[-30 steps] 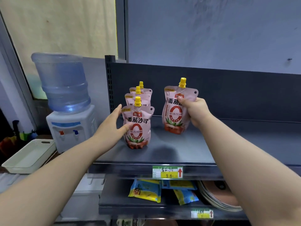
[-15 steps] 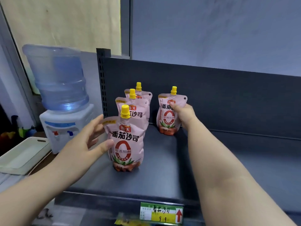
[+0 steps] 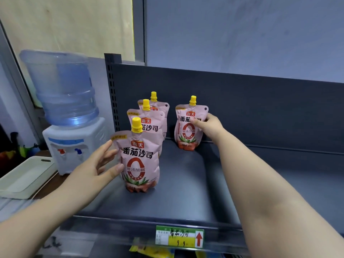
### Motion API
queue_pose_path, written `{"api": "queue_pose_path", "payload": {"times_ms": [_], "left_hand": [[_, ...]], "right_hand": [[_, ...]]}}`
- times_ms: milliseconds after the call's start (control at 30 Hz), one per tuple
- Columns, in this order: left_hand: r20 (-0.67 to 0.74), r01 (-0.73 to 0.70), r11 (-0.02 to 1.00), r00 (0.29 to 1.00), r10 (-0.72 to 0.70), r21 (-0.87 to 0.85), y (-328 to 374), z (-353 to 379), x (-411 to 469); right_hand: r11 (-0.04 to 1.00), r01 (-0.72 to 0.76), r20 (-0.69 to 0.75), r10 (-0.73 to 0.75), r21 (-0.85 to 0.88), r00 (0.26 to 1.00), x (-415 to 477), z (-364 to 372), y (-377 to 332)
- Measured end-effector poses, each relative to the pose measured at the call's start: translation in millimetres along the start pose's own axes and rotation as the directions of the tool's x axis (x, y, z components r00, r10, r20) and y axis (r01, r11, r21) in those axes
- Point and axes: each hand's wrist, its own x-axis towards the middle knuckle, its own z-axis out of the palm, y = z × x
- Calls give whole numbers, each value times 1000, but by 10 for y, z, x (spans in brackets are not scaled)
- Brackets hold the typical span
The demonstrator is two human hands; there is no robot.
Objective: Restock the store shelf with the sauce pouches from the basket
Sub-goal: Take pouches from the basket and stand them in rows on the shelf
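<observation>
Pink sauce pouches with yellow caps stand upright on the dark grey shelf [image 3: 186, 192]. Three form a row at the left: a front pouch [image 3: 139, 161], a middle pouch [image 3: 150, 125] and a back pouch [image 3: 158, 105]. My left hand [image 3: 96, 170] holds the front pouch, thumb on its face and fingers at its left edge. A fourth pouch [image 3: 186, 135] stands further right against the shelf's back wall, and my right hand [image 3: 209, 127] grips its right side with the thumb across the front. The basket is out of view.
A water dispenser [image 3: 72, 146] with a blue bottle stands left of the shelf, next to a white tray [image 3: 24, 179]. A price tag [image 3: 179, 236] sits on the shelf's front rail. Yellow packets [image 3: 152, 253] peek from the shelf below. The shelf's right part holds nothing.
My right hand has carried its pouch back and set it down against the shelf's back wall. My left hand stays on the front pouch. The camera has moved closer.
</observation>
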Motion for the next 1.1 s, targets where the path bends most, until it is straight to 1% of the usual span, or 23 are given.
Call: {"api": "queue_pose_path", "payload": {"times_ms": [67, 167, 300, 367, 467, 600, 667, 733, 800, 867, 933, 1033, 1100], "left_hand": [[11, 15, 998, 1000, -15, 57, 5, -20, -61], [-11, 50, 977, 999, -49, 205, 47, -51, -168], [-10, 102, 874, 994, -111, 476, 112, -104, -342], [-8, 102, 840, 993, -116, 533, 150, -137, -425], [2, 90, 821, 994, -110, 563, 188, -211, -525], [69, -9, 797, 997, -41, 604, 226, -349, -656], [105, -70, 758, 994, 1, 648, 237, -435, -755], [148, -158, 666, 986, 73, 729, 234, -517, -867], [197, -235, 562, 972, 128, 793, 206, -590, -990], [246, -287, 511, 958, 149, 811, 153, -635, -1121], [294, -338, 493, 941, 168, 801, 86, -664, -1271], [363, -417, 481, 909, 205, 771, -128, -687, -1487], [431, -487, 427, 873, 228, 762, -334, -661, -1642]], "right_hand": [[984, 28, -46, -36, -177, 998, -39, -37, -34], [917, 18, -117, -71, -398, 991, -134, -137, -123], [812, 43, -50, -89, -582, 995, -346, -254, -265], [755, 61, -30, -106, -653, 994, -505, -300, -337], [692, 107, -11, -164, -714, 986, -839, -337, -491], [598, 140, 16, -208, -789, 978, -1371, -324, -705], [482, 136, 40, -203, -866, 978, -1661, -255, -797], [334, 131, 78, -169, -933, 983, -1952, -141, -881], [237, 133, 100, -143, -962, 985, -2244, 8, -939], [200, 132, 105, -139, -971, 985, -2530, 161, -958], [189, 133, 108, -138, -973, 985, -2805, 313, -934], [197, 155, 132, -126, -968, 983, -3179, 585, -829], [219, 172, 151, -108, -961, 983, -3413, 788, -704]]}}
